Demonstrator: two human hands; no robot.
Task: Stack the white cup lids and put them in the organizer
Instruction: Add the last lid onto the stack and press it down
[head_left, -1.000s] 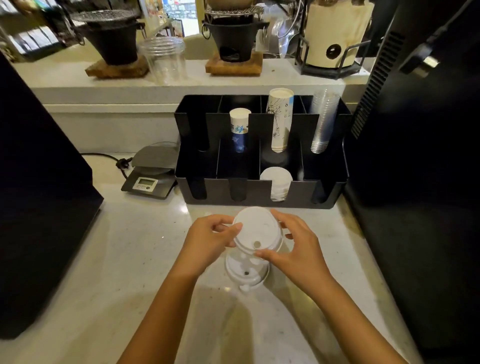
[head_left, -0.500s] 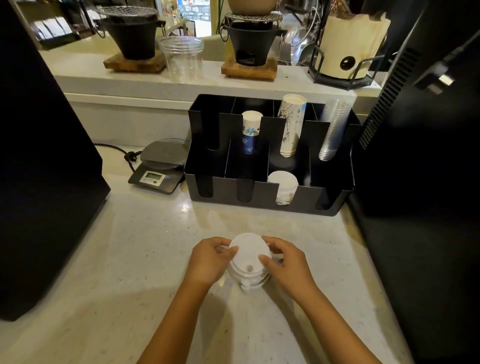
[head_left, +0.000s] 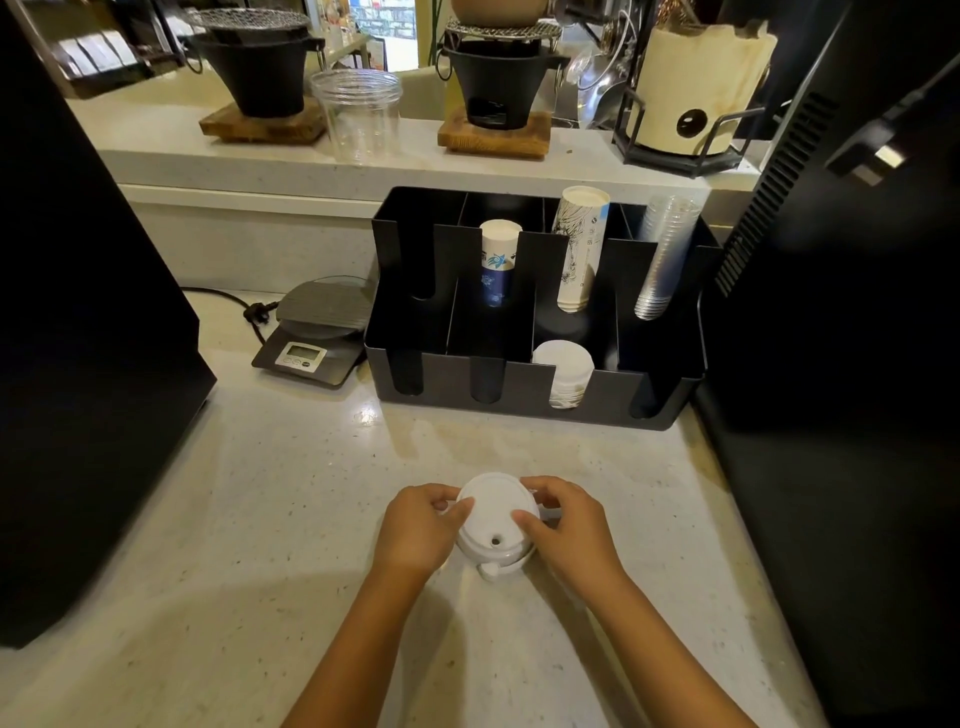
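Observation:
A short stack of white cup lids (head_left: 492, 522) rests on the pale counter near me, the top lid showing a small round hole. My left hand (head_left: 418, 527) grips its left rim and my right hand (head_left: 563, 525) grips its right rim. Further back stands the black organizer (head_left: 535, 387), with another white lid stack (head_left: 563, 371) in its front row, third slot from the left. The other front slots look dark and I see nothing in them.
The organizer's back row holds a blue-and-white cup stack (head_left: 497, 260), a printed paper cup stack (head_left: 581, 244) and clear plastic cups (head_left: 662, 254). A digital scale (head_left: 314, 335) sits left of it. Large black machines flank the counter on both sides (head_left: 78, 312) (head_left: 841, 364).
The lid I held up over the lower ones has come down onto them, forming one stack on the counter. Both hands stay on it, and the view has pulled back from the organizer.

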